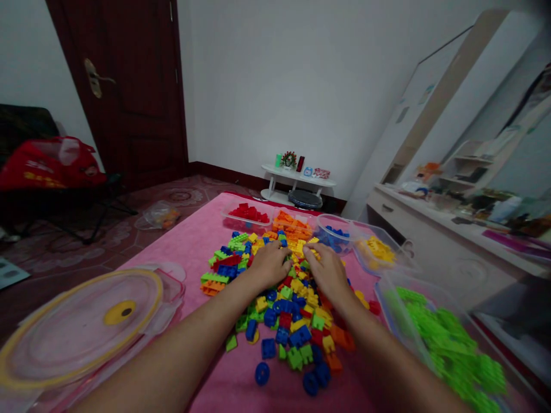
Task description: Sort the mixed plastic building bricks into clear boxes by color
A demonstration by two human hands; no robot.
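A mixed heap of toy building bricks (297, 298) in blue, green, yellow, red and orange is spread over a pink cloth (189, 246). My left hand (271, 265) rests on the far part of the heap, thumb and fingers apart, just short of a blue brick (282, 240). Across from it, my right hand (326, 268) reaches into the heap beside yellow bricks (313, 241), its thumb apart from the fingers. I see no brick held in either hand, though some fingertips are hidden.
Behind the heap stand clear boxes of red bricks (248, 213), orange bricks (291, 222), blue bricks (338, 232) and yellow bricks (376, 249). A larger box of green bricks (456, 344) is at right. Clear lids (86, 327) lie at left.
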